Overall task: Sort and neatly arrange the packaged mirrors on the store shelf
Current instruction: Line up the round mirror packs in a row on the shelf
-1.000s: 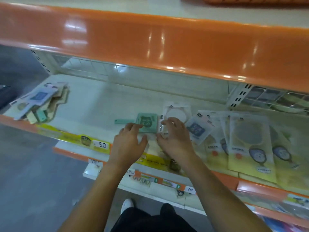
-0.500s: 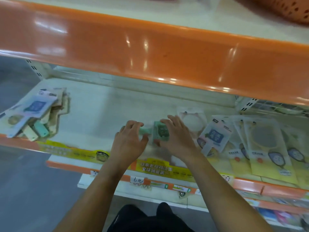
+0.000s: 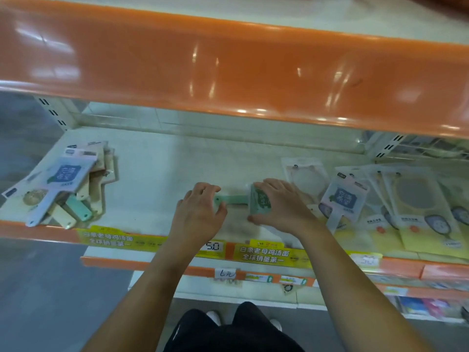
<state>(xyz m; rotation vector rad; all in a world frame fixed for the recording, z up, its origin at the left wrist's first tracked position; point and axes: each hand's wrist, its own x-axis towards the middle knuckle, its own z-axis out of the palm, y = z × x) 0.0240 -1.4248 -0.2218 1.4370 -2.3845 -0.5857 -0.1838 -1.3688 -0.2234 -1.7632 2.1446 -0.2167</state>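
While both hands are working at the middle of the shelf (image 3: pixel 162 174), the right hand (image 3: pixel 281 207) is gripping the head of a green packaged hand mirror (image 3: pixel 258 202), fingers curled over its top. The left hand (image 3: pixel 200 212) is pinching its handle end. Jumbled mirror packs (image 3: pixel 63 189) are lying far left; yellow-carded mirrors (image 3: pixel 418 219) are overlapping at right.

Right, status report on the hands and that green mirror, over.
Left hand grips handle, right hand grips head of green mirror. Mirror at mid-shelf. Loose pile left, packaged row right; nothing blocking.
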